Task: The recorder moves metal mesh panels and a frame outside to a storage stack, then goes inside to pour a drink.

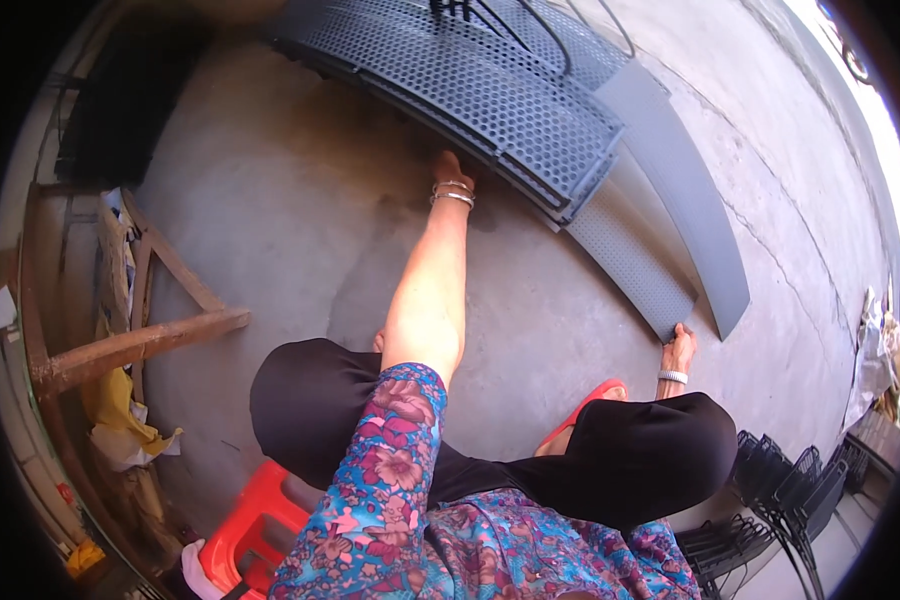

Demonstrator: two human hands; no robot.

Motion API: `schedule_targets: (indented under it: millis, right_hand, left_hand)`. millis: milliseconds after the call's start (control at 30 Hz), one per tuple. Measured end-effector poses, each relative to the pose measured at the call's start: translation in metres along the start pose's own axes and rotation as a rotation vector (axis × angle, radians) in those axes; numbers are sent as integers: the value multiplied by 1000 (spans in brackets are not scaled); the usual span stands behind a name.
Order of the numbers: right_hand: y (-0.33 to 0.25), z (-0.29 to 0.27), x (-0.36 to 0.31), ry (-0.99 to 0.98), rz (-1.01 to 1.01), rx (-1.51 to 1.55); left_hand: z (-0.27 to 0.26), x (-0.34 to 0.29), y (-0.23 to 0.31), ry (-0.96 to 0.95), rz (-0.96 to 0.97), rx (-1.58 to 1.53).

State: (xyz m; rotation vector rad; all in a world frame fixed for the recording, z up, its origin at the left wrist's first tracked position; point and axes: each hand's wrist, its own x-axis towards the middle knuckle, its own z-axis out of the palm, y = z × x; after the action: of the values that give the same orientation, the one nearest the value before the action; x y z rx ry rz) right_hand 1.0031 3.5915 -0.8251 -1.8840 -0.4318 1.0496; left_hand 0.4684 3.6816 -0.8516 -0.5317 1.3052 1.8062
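A dark perforated plastic panel [470, 100] with rows of round holes lies at the top, its near edge slanting down to the right. My left hand [452, 172], with bangles on its wrist, reaches to that edge; the fingers are hidden beneath or behind it. From under the panel's right end runs a grey strip with finer holes [635, 260]. My right hand [679, 350], wearing a light bracelet, is closed on the near end of this strip. A smooth curved grey sheet [705, 220] lies just right of the strip, apart from my fingers.
A wooden frame [150, 345] stands at the left, with yellow and white wrapping [125, 425] by it. A red plastic stool [250, 525] is at my lower left. Black wire-like parts [795, 490] are stacked at the lower right. Crumpled sheeting [870, 350] lies at the far right.
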Motion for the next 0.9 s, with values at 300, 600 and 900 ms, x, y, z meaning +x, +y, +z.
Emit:
schedule_targets:
  millis: [300, 600, 900]
  right_hand:
    - [-14, 15, 0, -174, 11, 178]
    - [-15, 1, -10, -387, -61, 102]
    - [-21, -15, 11, -577, 65, -11]
  left_hand:
    - [26, -59, 27, 17, -125, -69]
    - [15, 55, 4, 90, 494, 1745]
    - [0, 110, -49, -159, 486, 1600]
